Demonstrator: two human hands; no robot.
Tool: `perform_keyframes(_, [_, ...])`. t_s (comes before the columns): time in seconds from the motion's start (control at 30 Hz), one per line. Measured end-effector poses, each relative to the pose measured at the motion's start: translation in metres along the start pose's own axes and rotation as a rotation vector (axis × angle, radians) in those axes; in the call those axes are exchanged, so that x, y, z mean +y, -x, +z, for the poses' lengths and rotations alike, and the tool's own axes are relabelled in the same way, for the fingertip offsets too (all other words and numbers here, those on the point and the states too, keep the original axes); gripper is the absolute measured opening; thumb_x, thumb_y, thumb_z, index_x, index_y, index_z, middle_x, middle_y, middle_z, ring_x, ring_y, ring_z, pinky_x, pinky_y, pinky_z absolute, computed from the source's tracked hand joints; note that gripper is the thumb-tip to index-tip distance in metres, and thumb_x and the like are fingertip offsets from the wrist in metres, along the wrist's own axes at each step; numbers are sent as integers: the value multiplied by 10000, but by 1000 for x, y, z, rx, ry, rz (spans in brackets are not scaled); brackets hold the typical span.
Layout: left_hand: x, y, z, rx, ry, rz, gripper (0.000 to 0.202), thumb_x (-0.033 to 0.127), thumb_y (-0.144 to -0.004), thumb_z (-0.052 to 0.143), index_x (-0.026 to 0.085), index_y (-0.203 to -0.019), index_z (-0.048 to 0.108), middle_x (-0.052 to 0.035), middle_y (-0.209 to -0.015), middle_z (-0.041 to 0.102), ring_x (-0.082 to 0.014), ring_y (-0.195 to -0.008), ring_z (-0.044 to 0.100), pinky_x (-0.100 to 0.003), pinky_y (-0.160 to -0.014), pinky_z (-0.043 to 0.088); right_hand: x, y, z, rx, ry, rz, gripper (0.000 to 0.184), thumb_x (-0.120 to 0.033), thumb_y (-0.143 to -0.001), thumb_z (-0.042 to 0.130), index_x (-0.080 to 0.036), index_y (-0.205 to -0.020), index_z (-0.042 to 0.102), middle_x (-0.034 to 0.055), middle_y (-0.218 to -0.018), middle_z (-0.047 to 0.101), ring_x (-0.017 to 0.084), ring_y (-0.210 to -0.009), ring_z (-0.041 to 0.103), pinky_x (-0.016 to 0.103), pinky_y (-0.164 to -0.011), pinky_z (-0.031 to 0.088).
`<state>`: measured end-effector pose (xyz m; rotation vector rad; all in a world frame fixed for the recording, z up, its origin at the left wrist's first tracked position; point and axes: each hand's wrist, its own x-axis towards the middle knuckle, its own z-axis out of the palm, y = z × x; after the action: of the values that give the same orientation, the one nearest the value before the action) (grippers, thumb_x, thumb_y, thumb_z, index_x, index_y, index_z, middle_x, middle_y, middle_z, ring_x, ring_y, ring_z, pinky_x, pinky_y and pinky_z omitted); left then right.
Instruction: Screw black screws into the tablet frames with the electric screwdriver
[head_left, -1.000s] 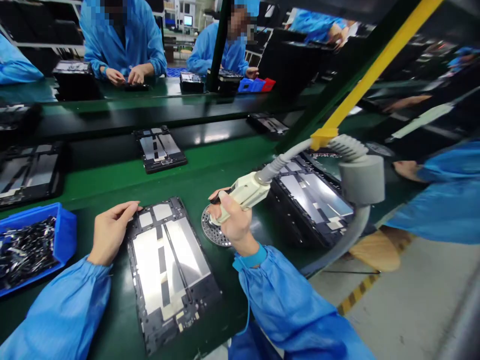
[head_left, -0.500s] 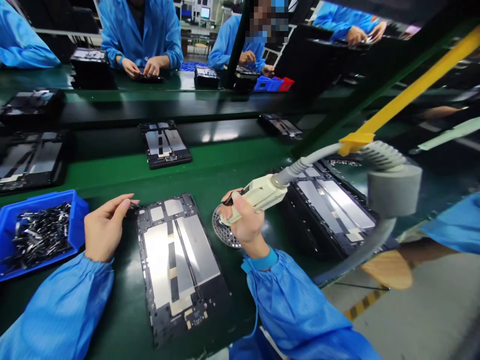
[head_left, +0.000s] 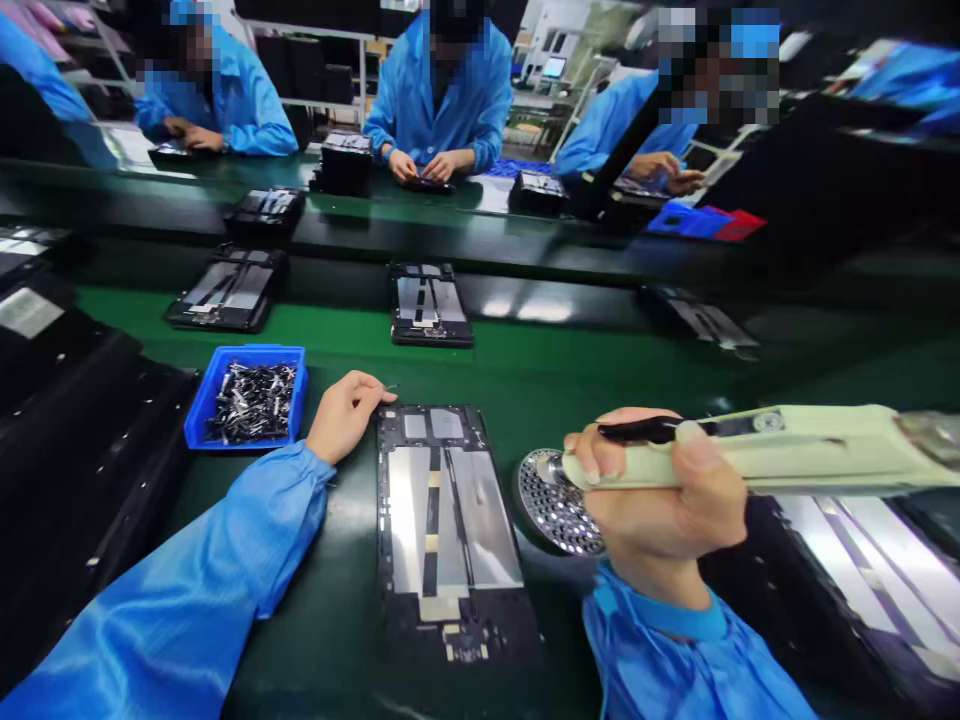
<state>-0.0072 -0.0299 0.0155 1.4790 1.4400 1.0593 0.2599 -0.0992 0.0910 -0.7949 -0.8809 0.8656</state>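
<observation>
The right hand [head_left: 660, 490] is closed around a cream hose-fed handheld tool [head_left: 817, 450], fingers wrapped and thumb on top, with its nose just over a perforated round metal plate [head_left: 555, 502] by the hand's left side. The tool's body runs past the hand and is cut off by the right edge of the view, so its hose does not show, and the fingers hide most of its tip, leaving it hard to tell whether the tip touches the plate. Left of that plate, with only a narrow strip of worktop between, a dark tablet frame [head_left: 448, 520] lies flat with its silver panels facing up. The left hand [head_left: 345, 416] sits at the frame's upper left corner, loosely curled, its fingertips just beside the edge. A thin dark sliver [head_left: 389, 387] shows at those fingertips, too small to make out or to tell whether it is held. Left of this hand, a blue bin [head_left: 255, 400] holds a heap of small dark metal parts. Beyond both hands, a band of open green worktop [head_left: 337, 340] runs across the view, with another tablet frame [head_left: 427, 305] on its far side. Dark stacked cases [head_left: 75, 450] crowd the left edge.
</observation>
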Motion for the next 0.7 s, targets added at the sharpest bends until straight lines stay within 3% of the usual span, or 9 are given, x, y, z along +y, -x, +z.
perform_keyframes(0.13, [-4, -3, 1, -25, -27, -46, 82, 228, -836, 679, 178, -794, 727, -90, -1020, 827, -246, -997, 759, -344, -898, 562, 2, -2, 37, -114, -12, 17, 289, -493, -783, 754, -214, -713, 781, -33, -417, 502, 132, -365, 476, 285, -409, 393])
perform_keyframes(0.27, [-10, -4, 4, -6, -33, -87, 76, 179, -804, 718, 168, -757, 775, -83, -940, 827, -242, -923, 757, -356, -902, 568, 24, -2, 67, -196, -19, 39, 332, -531, -795, 793, -205, -738, 763, -53, -419, 505, 122, -364, 490, 278, -419, 441])
perform_keyframes(0.53, [-15, -4, 6, -23, -22, -155, 87, 196, -817, 756, 159, -816, 835, -62, -871, 828, -214, -832, 746, -323, -838, 557, 61, -7, 107, -151, -43, 119, 393, -555, -723, 835, -179, -699, 725, -69, -388, 478, 102, -327, 463, 268, -403, 474])
perform_keyframes(0.7, [-19, -5, 8, -33, -68, -145, 80, 171, -820, 757, 149, -795, 830, -43, -756, 786, -168, -684, 636, -299, -735, 471, 76, -12, 124, -155, -37, 166, 366, -526, -701, 840, -188, -650, 709, -64, -389, 496, 103, -346, 474, 279, -447, 517])
